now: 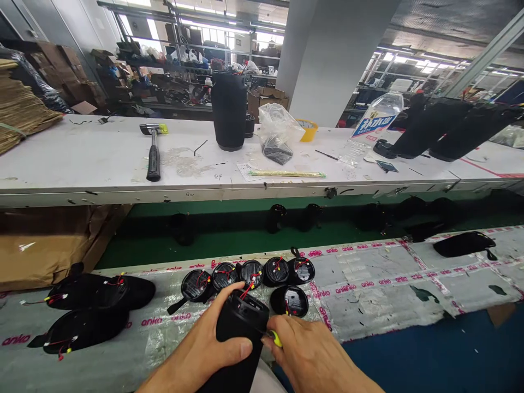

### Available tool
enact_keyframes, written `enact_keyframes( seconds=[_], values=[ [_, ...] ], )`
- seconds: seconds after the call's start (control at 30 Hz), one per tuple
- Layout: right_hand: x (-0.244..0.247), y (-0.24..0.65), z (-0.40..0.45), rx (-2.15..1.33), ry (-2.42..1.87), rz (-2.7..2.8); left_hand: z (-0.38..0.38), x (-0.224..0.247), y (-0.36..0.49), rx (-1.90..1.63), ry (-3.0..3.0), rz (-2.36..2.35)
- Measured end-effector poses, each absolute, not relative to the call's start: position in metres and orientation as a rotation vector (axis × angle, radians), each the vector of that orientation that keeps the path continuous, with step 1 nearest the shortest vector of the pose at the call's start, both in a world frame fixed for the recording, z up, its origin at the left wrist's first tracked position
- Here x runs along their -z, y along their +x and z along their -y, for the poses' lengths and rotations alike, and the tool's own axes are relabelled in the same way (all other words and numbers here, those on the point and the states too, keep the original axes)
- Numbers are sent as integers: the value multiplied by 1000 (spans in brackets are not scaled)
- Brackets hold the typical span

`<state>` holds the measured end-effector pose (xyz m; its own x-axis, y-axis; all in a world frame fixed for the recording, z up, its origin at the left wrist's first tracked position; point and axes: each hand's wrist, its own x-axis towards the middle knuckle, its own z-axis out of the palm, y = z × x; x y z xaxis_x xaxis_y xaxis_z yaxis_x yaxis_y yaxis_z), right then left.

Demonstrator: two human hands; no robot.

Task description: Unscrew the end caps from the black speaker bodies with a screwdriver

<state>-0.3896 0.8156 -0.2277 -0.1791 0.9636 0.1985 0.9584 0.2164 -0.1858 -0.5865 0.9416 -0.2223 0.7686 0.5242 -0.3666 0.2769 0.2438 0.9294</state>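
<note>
Cylinder (241, 327), black, tilted in the left hand (204, 344), low centre of view; right hand (311, 349) at its upper right edge.

Left grip: wrapped round the side, thumb across the near face, fingers spread only as wide as the body; end with red wires (244, 293) faces up. Right grip: fingers clenched on a small tool (276, 339), yellow-green bit showing; tip hidden, can't tell if it touches the cylinder. Just beyond: row of five similar cylinders (251, 274), wires on top, plus one nearer (277, 300), all on a taped sheet (164, 338). More lie at left (85, 327). Farther back, white bench (102, 169): hammer (153, 155), upright black tube (229, 112), plastic bag (280, 131), yellow tape roll (310, 130), clear bottle (379, 117).
</note>
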Motion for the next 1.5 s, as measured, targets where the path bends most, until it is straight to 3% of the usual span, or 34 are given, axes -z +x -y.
enact_keyframes(
  seconds=[0.33, 0.6, 1.07, 1.23, 1.5],
  values=[
    [235, -397, -815, 163, -1924, 2452, -934, 217, -586, -182, 1453, -867],
    [236, -388, -808, -257, -1802, 1619, -940, 238, -587, -209, 1224, -718],
    [257, -392, -812, -859, -1941, 1316, -948, 228, -590, -215, 777, -487],
    [250, -392, -818, -706, -1951, 1452, -945, 236, -598, -204, 758, -557],
    [236, -398, -823, 39, -1835, 2031, -945, 234, -595, -274, 969, -636]
  ],
)
